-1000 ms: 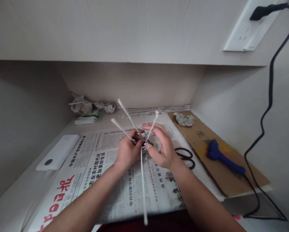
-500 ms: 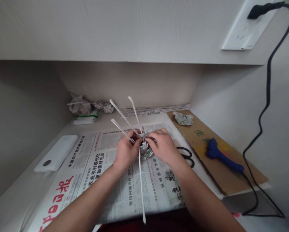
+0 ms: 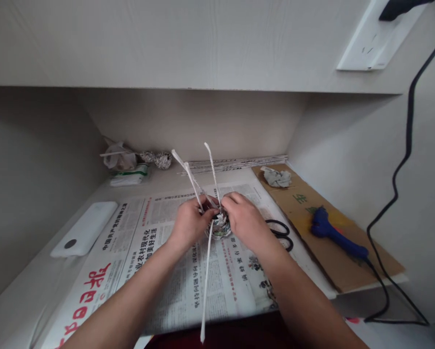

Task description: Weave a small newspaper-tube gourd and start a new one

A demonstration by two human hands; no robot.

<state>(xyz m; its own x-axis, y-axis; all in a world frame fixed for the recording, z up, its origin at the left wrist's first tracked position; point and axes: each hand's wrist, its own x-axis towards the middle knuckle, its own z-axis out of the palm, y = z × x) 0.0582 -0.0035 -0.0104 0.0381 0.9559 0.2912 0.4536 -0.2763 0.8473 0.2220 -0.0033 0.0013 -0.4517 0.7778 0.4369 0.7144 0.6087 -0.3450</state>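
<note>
Between my hands is a small round piece woven from rolled newspaper, resting on or just over the newspaper sheet. Several white paper strands stick out of it; one long strand hangs toward me, and others, like this upright strand, point away. My left hand pinches the woven piece at its left edge, thumb on top. My right hand has its fingers curled on the right edge, by the base of the upright strand. The fingertips partly hide the weave.
Black-handled scissors lie right of my right hand. A blue glue gun and crumpled paper rest on cardboard. A white device is at left. Thin paper rolls lie along the back, below an overhanging panel.
The strands pointing away have swung to the right, and the hanging strand's lower end has shifted left. My right fingers have moved slightly along the woven piece. The view has shifted a little.
</note>
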